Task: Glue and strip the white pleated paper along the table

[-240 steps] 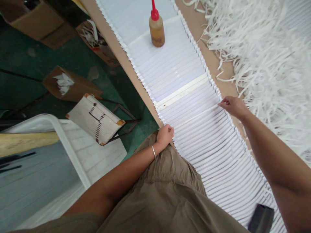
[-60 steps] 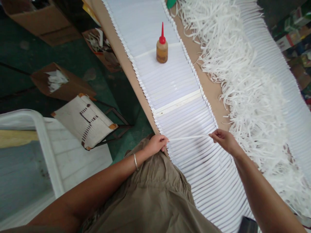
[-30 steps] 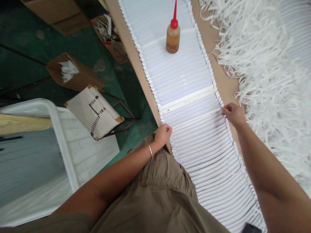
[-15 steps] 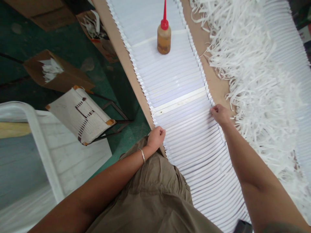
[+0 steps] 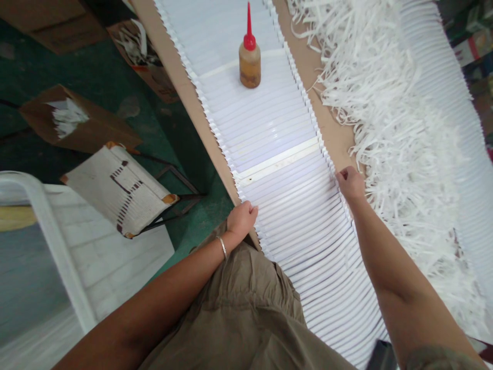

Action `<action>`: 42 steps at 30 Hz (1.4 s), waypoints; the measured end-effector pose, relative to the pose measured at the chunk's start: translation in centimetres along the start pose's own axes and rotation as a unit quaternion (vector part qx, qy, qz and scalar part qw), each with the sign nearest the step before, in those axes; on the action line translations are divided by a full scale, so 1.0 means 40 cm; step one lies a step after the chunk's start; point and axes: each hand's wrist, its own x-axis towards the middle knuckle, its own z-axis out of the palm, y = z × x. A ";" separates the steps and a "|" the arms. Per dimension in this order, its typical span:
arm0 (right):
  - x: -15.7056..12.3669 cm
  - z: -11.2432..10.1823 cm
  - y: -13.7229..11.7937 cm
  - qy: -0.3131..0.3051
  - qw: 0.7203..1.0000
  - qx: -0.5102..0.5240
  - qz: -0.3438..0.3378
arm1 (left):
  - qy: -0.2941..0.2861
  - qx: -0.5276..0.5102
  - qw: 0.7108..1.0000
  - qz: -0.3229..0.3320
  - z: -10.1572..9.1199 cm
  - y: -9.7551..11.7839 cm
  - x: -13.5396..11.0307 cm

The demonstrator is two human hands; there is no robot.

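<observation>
Bottle [image 5: 250,67] and, apparently, black block [image 5: 381,355] on strips [image 5: 281,205]

The long panel of narrow white slats [image 5: 269,115] lies lengthwise on the brown flat tabletop [image 5: 335,136]. On its far part stands the translucent plastic bottle with a pointed red cap [image 5: 250,64]; nearer, a flat cream strip [image 5: 279,161] crosses the panel. The person's bare left hand [image 5: 241,221] is at the panel's left edge, the bare right hand [image 5: 352,186] at its right edge. Right of the panel lies a heap of thin white ribbons [image 5: 396,133], and farther right a second white ribbed panel [image 5: 427,41]. Left of the tabletop, a cream square-topped stool [image 5: 96,180] stands near an open brown cardboard box [image 5: 103,128] holding white scraps [image 5: 69,118].
</observation>
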 end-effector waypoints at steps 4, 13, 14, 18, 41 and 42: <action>-0.102 -0.054 0.116 -0.032 0.998 -0.056 -0.016 | -0.002 -0.084 0.996 0.032 -0.007 -0.048 -0.016; -0.200 -0.074 0.148 -0.003 0.981 -0.191 -0.041 | -0.026 -0.162 0.981 0.100 -0.015 -0.048 -0.062; -0.205 -0.081 0.129 -0.005 0.981 -0.189 -0.052 | -0.022 -0.158 0.981 0.110 -0.021 -0.038 -0.065; -0.273 -0.105 -0.017 -0.050 0.974 -0.154 -0.159 | -0.015 -0.162 0.966 0.203 -0.032 0.027 -0.088; -0.296 -0.079 -0.270 -0.293 0.917 0.209 -0.171 | -0.063 -0.314 0.945 0.059 -0.030 -0.037 -0.052; -0.267 -0.087 -0.238 -0.274 0.929 0.193 -0.159 | -0.041 -0.296 0.953 0.048 -0.028 -0.047 -0.043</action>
